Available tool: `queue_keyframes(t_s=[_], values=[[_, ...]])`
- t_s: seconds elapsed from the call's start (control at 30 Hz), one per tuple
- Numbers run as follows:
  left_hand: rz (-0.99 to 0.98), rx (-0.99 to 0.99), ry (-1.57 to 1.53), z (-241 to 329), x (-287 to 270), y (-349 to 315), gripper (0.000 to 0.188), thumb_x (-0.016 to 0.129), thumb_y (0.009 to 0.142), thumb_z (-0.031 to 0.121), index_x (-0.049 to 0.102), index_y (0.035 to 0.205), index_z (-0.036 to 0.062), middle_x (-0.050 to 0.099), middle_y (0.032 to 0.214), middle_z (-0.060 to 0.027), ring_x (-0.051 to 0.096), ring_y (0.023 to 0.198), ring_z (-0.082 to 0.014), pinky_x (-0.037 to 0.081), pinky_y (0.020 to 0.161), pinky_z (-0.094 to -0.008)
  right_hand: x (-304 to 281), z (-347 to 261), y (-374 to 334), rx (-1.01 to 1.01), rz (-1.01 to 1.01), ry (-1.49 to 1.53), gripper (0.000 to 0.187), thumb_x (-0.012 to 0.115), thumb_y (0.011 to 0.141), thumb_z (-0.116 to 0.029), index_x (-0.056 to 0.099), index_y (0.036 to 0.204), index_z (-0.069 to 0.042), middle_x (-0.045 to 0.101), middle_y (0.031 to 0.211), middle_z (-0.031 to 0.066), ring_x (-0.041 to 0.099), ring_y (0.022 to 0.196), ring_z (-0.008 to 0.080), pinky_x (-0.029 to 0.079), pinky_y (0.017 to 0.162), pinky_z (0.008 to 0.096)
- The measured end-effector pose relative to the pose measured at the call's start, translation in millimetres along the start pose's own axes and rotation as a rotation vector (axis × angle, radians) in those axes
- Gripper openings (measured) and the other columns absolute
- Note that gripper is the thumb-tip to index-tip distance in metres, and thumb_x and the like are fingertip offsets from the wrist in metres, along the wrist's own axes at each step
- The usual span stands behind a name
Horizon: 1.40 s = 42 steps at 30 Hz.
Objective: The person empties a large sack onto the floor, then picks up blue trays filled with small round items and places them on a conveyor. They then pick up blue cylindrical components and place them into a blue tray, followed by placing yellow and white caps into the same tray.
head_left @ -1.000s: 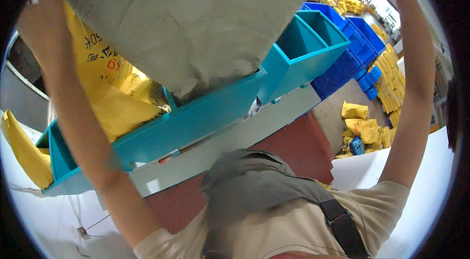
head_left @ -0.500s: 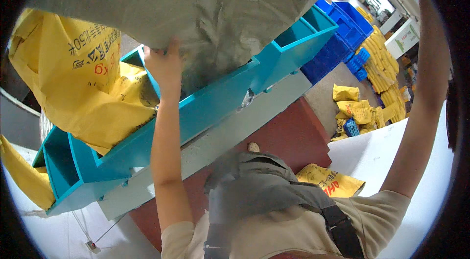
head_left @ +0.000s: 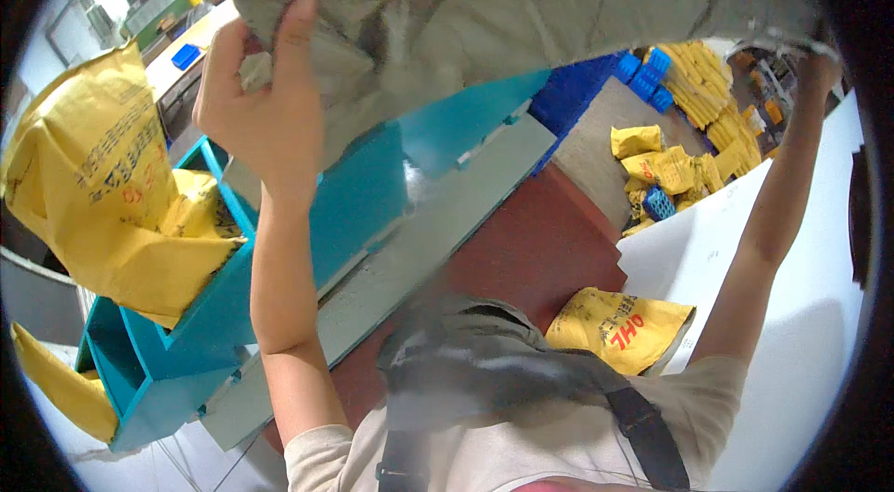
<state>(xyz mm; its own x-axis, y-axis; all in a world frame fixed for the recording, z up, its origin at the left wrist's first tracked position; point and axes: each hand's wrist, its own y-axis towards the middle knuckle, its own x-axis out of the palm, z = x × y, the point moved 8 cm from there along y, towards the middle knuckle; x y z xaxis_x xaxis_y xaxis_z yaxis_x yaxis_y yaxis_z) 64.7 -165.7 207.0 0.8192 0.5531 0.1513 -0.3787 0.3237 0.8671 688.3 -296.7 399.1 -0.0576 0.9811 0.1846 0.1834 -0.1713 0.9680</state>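
A large, creased olive-grey sheet point(head_left: 503, 17) stretches across the top of the view; whether it is a bag, I cannot tell. My left hand point(head_left: 270, 110) pinches its lower left corner between thumb and fingers. Far off at the upper right, my right hand point(head_left: 819, 71) is closed at the sheet's other end, small and partly hidden. Below the sheet runs a row of teal bins point(head_left: 349, 194), partly covered by it. Left of my left hand, a yellow printed bag point(head_left: 102, 185) stands slumped with its bottom in one bin.
A second yellow bag point(head_left: 60, 390) leans at the bins' near left end. A grey ledge point(head_left: 410, 250) and red-brown platform point(head_left: 521, 250) run before me. Another yellow bag point(head_left: 619, 329) lies by my right side. Beyond are blue crates point(head_left: 577, 96) and stacked yellow sacks point(head_left: 698, 87).
My left hand has risen and moved left, lifting the sheet's corner off the bins. My right hand has come into view at the sheet's right end. The view has shifted.
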Motion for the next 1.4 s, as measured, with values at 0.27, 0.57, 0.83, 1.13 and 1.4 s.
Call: queue_keyframes(t_s=[0.27,0.57,0.83,1.13,1.4], values=[[-0.612,0.179,-0.305,180.2,120.1,-154.9,0.018,0.069,0.062,0.003,0.060,0.077,0.0061,0.050,0.065,-0.0074,0.054,0.056,-0.0257,0.043,0.050,-0.0358,-247.3,345.3,-213.0,0.493,-0.397,-0.680,0.038,0.057,0.092,-0.025,0.061,0.070,0.006,0.061,0.081,0.0176,0.055,0.071,0.0235,0.044,0.062,0.0406],[-1.274,-0.601,-0.392,176.9,277.2,-458.5,0.012,0.071,0.076,0.008,0.065,0.083,0.0003,0.067,0.078,-0.0178,0.066,0.069,-0.0309,0.051,0.062,-0.0394,-500.6,524.8,-407.7,1.123,-0.896,-1.252,0.036,0.052,0.093,-0.026,0.067,0.078,0.004,0.064,0.097,0.0212,0.060,0.087,0.0266,0.046,0.074,0.0415],[-1.605,-0.974,-0.357,107.6,375.3,-625.2,0.026,0.073,0.074,0.023,0.066,0.083,-0.0004,0.067,0.081,-0.0203,0.067,0.077,-0.0346,0.051,0.071,-0.0452,-195.4,505.4,-433.4,0.941,-1.307,-0.387,0.043,0.047,0.095,-0.025,0.068,0.069,0.002,0.067,0.092,0.0236,0.064,0.086,0.0346,0.047,0.077,0.0446],[-1.623,-1.140,-0.501,29.1,528.6,-632.5,0.025,0.074,0.075,0.021,0.064,0.081,-0.0007,0.067,0.081,-0.0216,0.065,0.080,-0.0400,0.050,0.072,-0.0475,359.8,268.0,-377.4,0.561,-1.549,0.001,0.031,0.056,0.099,-0.029,0.069,0.091,-0.002,0.058,0.073,-0.0018,0.050,0.066,0.0081,0.039,0.059,0.0258],[-1.525,-1.212,-0.553,-23.7,601.9,-597.7,0.024,0.073,0.078,0.020,0.059,0.077,0.0004,0.064,0.074,-0.0194,0.064,0.076,-0.0395,0.049,0.069,-0.0479,640.6,135.6,-342.1,0.434,-0.897,0.708,0.022,0.059,0.097,-0.018,0.072,0.096,0.001,0.069,0.083,0.0051,0.059,0.071,0.0108,0.043,0.061,0.0234]])
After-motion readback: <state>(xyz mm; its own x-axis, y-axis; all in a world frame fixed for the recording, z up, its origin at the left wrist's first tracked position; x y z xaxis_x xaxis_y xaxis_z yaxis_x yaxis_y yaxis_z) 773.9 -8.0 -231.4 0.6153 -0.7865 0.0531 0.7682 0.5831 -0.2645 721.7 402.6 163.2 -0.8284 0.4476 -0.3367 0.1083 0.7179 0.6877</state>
